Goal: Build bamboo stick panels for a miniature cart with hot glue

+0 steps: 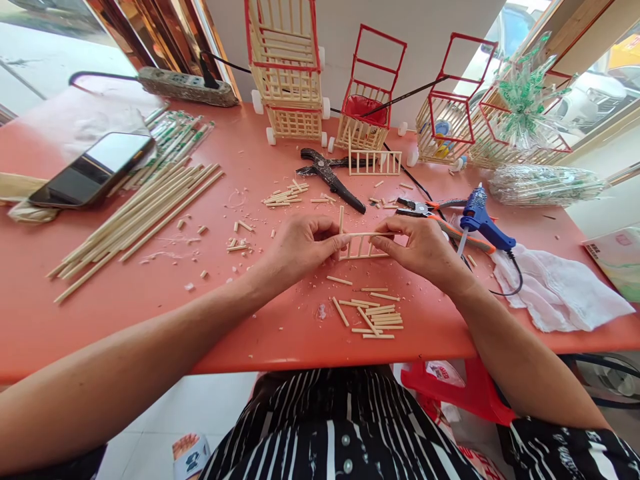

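A loose pile of cut sticks (373, 319) lies on the red tabletop (125, 313) at its near edge. Just beyond it, the left hand (300, 248) and right hand (420, 248) each pinch one end of a small stick lattice panel (361, 245), fingers closed on its top rail. A blue glue gun (483, 220) rests near the right hand.

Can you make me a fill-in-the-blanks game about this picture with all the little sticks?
1. The left hand and right hand together hold a small stick ____.
2. The glue gun beside the right hand is ____.
3. The phone lies at the table's ____ side.
4. The table is ____.

Missing words: panel; blue; left; red
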Demonstrator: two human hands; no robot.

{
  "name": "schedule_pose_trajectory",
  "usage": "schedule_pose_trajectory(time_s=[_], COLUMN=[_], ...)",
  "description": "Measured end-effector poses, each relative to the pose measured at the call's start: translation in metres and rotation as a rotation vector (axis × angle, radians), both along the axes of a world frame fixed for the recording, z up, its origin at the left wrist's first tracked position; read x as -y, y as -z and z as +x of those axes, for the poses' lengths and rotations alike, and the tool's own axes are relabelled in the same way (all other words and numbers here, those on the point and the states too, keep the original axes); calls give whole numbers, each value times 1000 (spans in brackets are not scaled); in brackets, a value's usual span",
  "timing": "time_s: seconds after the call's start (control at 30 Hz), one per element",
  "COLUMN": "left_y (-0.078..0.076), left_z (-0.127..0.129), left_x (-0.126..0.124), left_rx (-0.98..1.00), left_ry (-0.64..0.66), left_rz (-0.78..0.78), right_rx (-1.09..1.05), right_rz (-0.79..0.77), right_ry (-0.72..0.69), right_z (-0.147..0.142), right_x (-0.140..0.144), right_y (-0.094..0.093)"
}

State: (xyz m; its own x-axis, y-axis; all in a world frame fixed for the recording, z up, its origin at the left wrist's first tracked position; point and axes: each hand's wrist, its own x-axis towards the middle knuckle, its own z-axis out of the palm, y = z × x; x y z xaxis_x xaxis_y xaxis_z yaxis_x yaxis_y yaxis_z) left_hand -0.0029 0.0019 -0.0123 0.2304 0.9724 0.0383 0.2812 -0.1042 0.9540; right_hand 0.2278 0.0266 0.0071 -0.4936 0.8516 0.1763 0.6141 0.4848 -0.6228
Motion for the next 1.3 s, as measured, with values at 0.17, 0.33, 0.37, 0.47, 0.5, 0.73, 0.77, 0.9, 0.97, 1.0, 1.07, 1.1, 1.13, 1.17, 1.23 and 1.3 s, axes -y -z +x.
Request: schedule_pose_trajectory(time_s=[0.17, 0.33, 0.37, 0.47, 0.5, 0.73, 0.77, 0.9, 0.97, 1.0, 1.07, 1.1, 1.13, 1.17, 1.23, 1.3], left_y=[-2, -1, 0, 0, 0, -3, -3, -4, -5, -5, -5, -4, -4, -4, -3, -3], left_z=[-3, -5, -5, -5, -5, -4, -4, -3, -2, -2, -1, -1, -1, 0, 1, 2], left_x=[-3, -7, -8, -7, -7, -6, -6, -5, -4, -4, -3, -2, -2, -2, -1, 0], left_rx=[122, 266, 278, 323, 345, 510, 522, 574, 586, 586, 575, 563, 546, 528, 494, 469], left_ry=[-15, -63, -68, -91, -98, -142, -147, -159, -158, -156, -149, -143, -136, -129, -119, -114], left_rz=[-68, -87, -90, -92, -93, -109, -113, -130, -126, -124, -124, -124, -125, -125, -118, -106], right_rx=[-78, -70, -54, -54, -71, -223, -285, -462, -479, -487, -513, -526, -536, -543, -556, -563], right_rz=[95, 78, 57, -12, -36, -338, -370, -446, -465, -465, -451, -441, -429, -416, -392, -382], right_ry=[21, -6, -5, 20, 38, 143, 151, 169, 177, 182, 206, 223, 238, 248, 252, 240], right_z=[10, 20, 22, 24, 24, 16, 15, 8, 4, 2, -2, -3, -5, -6, -9, -10], right_x=[-8, -13, -14, -17, -17, -12, -11, -10, -10, -10, -10, -10, -9, -9, -8, -7], right_y=[-3, -8, -8, -5, -4, -9, -9, -4, -1, 0, 2, 3, 3, 4, 5, 6])
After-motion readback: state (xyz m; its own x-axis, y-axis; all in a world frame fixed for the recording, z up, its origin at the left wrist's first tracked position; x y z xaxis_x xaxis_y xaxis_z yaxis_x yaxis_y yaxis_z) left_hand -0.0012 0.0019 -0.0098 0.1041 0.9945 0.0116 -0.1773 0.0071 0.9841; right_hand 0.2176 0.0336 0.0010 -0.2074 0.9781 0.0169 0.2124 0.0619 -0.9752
